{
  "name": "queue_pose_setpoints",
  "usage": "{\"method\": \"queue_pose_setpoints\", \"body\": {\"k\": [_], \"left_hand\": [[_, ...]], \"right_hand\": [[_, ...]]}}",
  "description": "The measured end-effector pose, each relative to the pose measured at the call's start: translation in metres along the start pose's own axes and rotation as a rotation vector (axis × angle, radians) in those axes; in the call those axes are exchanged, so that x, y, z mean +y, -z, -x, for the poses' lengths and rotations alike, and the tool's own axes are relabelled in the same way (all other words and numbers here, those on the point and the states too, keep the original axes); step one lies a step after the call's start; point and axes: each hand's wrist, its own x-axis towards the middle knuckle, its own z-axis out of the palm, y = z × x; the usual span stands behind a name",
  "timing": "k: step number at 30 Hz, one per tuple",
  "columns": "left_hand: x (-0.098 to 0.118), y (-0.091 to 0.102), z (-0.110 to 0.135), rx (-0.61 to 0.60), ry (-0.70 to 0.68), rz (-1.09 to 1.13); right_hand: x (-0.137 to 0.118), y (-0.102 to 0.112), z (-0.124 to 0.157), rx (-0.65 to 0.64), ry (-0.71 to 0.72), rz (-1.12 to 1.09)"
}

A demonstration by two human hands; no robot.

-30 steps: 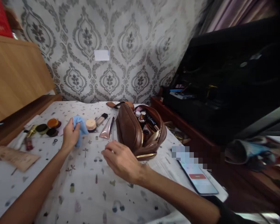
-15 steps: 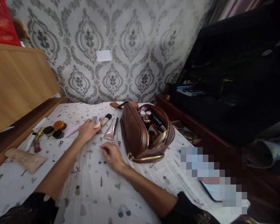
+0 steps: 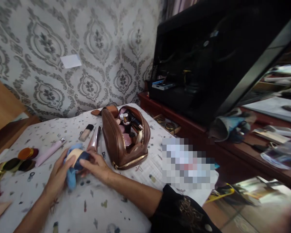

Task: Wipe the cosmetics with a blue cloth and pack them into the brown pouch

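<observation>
Between my hands is a small cosmetic jar [image 3: 74,154] with a cream body and a dark blue end. My left hand [image 3: 58,174] wraps round its cream side, together with a light blue cloth [image 3: 71,180] that hangs below. The fingers of my right hand [image 3: 99,169] close on the dark blue end. Just beyond them lie a shiny pink squeeze tube [image 3: 95,138] and a foundation bottle [image 3: 85,133] with a black cap. To the right stands an open brown makeup bag [image 3: 111,137], its zip undone and several cosmetics inside.
Left on the patterned sheet [image 3: 104,216] lie a lilac tube [image 3: 49,152], an orange-lidded jar [image 3: 25,153] and dark-lidded jars [image 3: 11,164]. A pixelated item [image 3: 186,161] rests near the right edge. Beyond stands a large black television [image 3: 196,64] on a dark red cabinet.
My left hand has lifted the jar and blue cloth from the sheet and brought them nearer. My right hand has come to the jar and gripped it. The view has turned right.
</observation>
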Motion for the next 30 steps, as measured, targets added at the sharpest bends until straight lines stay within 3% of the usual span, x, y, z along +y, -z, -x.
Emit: {"method": "queue_pose_setpoints", "body": {"k": [2,5,11,15,17,22,24,30], "left_hand": [[-0.005,-0.004,0.013,0.057,0.050,-0.012],[-0.002,-0.010,0.021,0.109,-0.011,-0.101],[0.012,-0.023,0.024,0.185,-0.152,-0.172],[0.008,-0.023,0.027,0.277,-0.196,-0.172],[0.005,-0.020,0.029,0.259,-0.260,-0.204],[0.000,-0.015,0.035,0.073,-0.504,-0.322],[0.001,-0.015,0.036,0.040,-0.487,-0.304],[0.005,-0.012,0.036,0.027,-0.174,-0.276]], "right_hand": [[0.000,-0.001,0.002,-0.004,-0.019,0.011],[0.003,0.001,0.004,0.096,0.012,0.187],[0.001,0.005,0.005,0.236,0.269,0.588],[-0.008,0.002,0.009,0.290,0.234,0.716],[-0.013,-0.001,0.012,0.290,0.202,0.790],[-0.021,-0.005,0.018,0.170,0.251,0.993],[-0.022,-0.004,0.018,0.148,0.242,1.011],[-0.018,0.000,0.017,0.066,0.208,1.039]]}}
